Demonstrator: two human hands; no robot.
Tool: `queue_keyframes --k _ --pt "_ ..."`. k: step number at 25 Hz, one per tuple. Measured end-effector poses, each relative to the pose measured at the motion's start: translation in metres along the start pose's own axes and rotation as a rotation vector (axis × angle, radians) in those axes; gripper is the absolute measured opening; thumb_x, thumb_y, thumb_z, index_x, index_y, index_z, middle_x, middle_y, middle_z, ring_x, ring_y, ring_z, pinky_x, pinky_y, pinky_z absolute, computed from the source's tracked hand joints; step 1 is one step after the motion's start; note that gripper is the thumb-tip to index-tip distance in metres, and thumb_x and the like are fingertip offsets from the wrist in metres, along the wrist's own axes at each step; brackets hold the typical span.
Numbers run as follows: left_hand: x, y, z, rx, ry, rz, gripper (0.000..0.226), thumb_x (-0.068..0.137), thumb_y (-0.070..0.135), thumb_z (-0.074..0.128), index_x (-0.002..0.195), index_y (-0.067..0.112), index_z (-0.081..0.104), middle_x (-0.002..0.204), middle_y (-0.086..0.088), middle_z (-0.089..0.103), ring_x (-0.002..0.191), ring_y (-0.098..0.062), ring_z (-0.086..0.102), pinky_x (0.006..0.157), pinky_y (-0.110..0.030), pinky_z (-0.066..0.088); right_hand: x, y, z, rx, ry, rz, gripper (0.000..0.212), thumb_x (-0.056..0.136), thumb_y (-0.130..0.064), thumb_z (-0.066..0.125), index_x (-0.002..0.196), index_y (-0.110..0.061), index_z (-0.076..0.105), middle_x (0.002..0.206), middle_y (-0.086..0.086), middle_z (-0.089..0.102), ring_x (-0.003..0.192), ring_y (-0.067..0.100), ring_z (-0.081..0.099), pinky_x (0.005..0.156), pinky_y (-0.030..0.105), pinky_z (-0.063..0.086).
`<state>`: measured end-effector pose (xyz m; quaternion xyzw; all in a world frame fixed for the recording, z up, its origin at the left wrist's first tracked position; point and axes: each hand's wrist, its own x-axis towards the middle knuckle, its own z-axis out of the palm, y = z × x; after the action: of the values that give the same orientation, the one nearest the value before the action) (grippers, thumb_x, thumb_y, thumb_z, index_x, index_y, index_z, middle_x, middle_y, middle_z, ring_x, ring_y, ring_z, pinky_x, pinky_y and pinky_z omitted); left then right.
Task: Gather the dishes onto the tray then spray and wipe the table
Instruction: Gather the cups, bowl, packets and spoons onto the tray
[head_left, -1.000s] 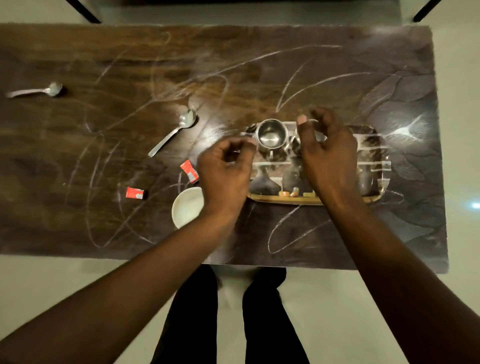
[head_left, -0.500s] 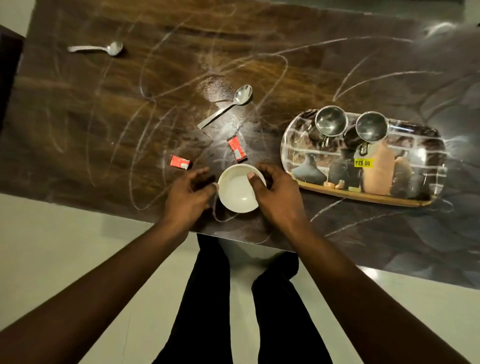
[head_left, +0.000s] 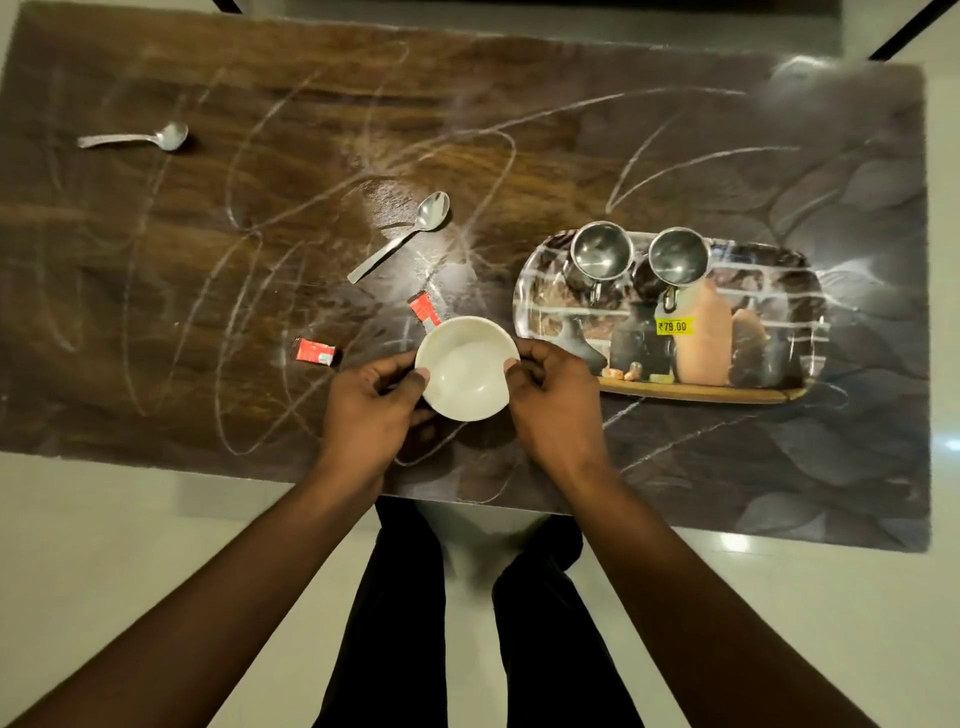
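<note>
A small white bowl is held between both hands, just left of the tray. My left hand grips its left rim, thumb on the edge, and my right hand grips its right rim. The printed tray lies on the right half of the dark wooden table. On its far edge stand two steel cups. One spoon lies at the table's middle, another spoon at the far left.
Two red wrappers lie near the bowl, one just behind it and one to its left. White scribble marks cover the table. The near table edge runs just below my wrists, with pale floor beyond.
Both hands left the cups on the tray, came back to the white bowl near the front edge and took hold of its rim. The bowl now sits slightly tilted between them.
</note>
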<state>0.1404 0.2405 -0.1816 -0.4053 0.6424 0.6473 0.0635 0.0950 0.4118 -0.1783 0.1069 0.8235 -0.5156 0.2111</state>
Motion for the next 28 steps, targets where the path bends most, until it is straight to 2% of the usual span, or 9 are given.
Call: queue_keyframes --k 4,6,11,14,17,21,22,25,28 --pt "-0.007 0.022 0.052 -0.056 -0.122 0.013 0.027 0.099 0.002 0.068 0.125 0.002 0.075 0.11 -0.014 0.082 0.098 -0.028 0.081 0.083 -0.038 0.067 0.006 0.01 -0.055 0.116 0.158 0.032 0.025 0.102 -0.015 0.065 0.124 -0.014 0.077 0.103 -0.003 0.08 0.097 0.011 0.076 0.081 0.029 0.062" --pt "-0.009 0.027 0.08 -0.048 -0.174 0.016 0.026 0.098 0.002 0.069 0.123 0.0 0.076 0.109 -0.015 0.082 0.098 -0.03 0.081 0.083 -0.039 0.067 0.01 0.02 -0.078 0.142 0.23 0.06 0.023 0.099 -0.02 0.068 0.119 -0.019 0.079 0.101 -0.004 0.081 0.095 0.014 0.077 0.082 0.038 0.064" --pt "-0.009 0.029 0.137 0.016 -0.243 -0.002 0.027 0.097 0.0 0.07 0.123 -0.002 0.074 0.106 -0.013 0.08 0.083 -0.019 0.081 0.07 -0.029 0.067 0.018 0.042 -0.118 0.146 0.32 0.116 0.021 0.094 -0.026 0.066 0.109 -0.025 0.08 0.096 -0.004 0.082 0.094 0.018 0.078 0.085 0.049 0.066" --pt "-0.003 0.024 0.152 0.045 -0.242 -0.031 0.028 0.097 0.0 0.07 0.124 -0.003 0.073 0.106 -0.014 0.08 0.081 -0.021 0.08 0.066 -0.028 0.066 0.028 0.05 -0.125 0.125 0.312 0.137 0.021 0.096 -0.022 0.067 0.112 -0.02 0.08 0.095 -0.002 0.082 0.093 0.019 0.079 0.084 0.049 0.066" --pt "0.003 0.023 0.156 0.063 -0.208 -0.038 0.026 0.097 -0.001 0.07 0.123 -0.002 0.074 0.103 -0.011 0.08 0.082 -0.02 0.08 0.065 -0.027 0.066 0.038 0.056 -0.126 0.096 0.273 0.133 0.022 0.1 -0.016 0.067 0.119 -0.013 0.079 0.095 -0.002 0.081 0.091 0.015 0.077 0.085 0.039 0.065" --pt "0.009 0.02 0.158 0.066 -0.17 -0.054 0.029 0.096 -0.001 0.07 0.125 -0.005 0.072 0.108 -0.019 0.079 0.094 -0.034 0.08 0.077 -0.043 0.069 0.046 0.059 -0.124 0.106 0.242 0.13 0.023 0.102 -0.013 0.066 0.122 -0.011 0.078 0.089 -0.011 0.077 0.087 0.003 0.075 0.076 0.02 0.061" --pt "0.01 0.019 0.159 0.062 -0.166 -0.059 0.028 0.096 -0.001 0.07 0.124 -0.005 0.072 0.109 -0.02 0.079 0.096 -0.036 0.08 0.078 -0.046 0.068 0.046 0.059 -0.124 0.099 0.244 0.128 0.023 0.102 -0.014 0.066 0.121 -0.012 0.078 0.089 -0.011 0.077 0.088 0.003 0.075 0.076 0.019 0.061" --pt "0.01 0.019 0.161 0.07 -0.161 -0.058 0.026 0.096 -0.001 0.071 0.122 -0.002 0.074 0.107 -0.019 0.08 0.098 -0.036 0.08 0.082 -0.047 0.067 0.049 0.062 -0.124 0.087 0.26 0.134 0.023 0.101 -0.016 0.066 0.121 -0.015 0.079 0.097 -0.004 0.081 0.092 0.011 0.077 0.082 0.031 0.065" --pt "0.009 0.02 0.162 0.068 -0.158 -0.064 0.023 0.095 0.0 0.072 0.118 0.002 0.076 0.106 -0.016 0.081 0.099 -0.034 0.08 0.084 -0.046 0.067 0.05 0.061 -0.123 0.073 0.26 0.135 0.023 0.102 -0.017 0.067 0.121 -0.017 0.079 0.099 -0.003 0.081 0.094 0.013 0.077 0.082 0.033 0.065"
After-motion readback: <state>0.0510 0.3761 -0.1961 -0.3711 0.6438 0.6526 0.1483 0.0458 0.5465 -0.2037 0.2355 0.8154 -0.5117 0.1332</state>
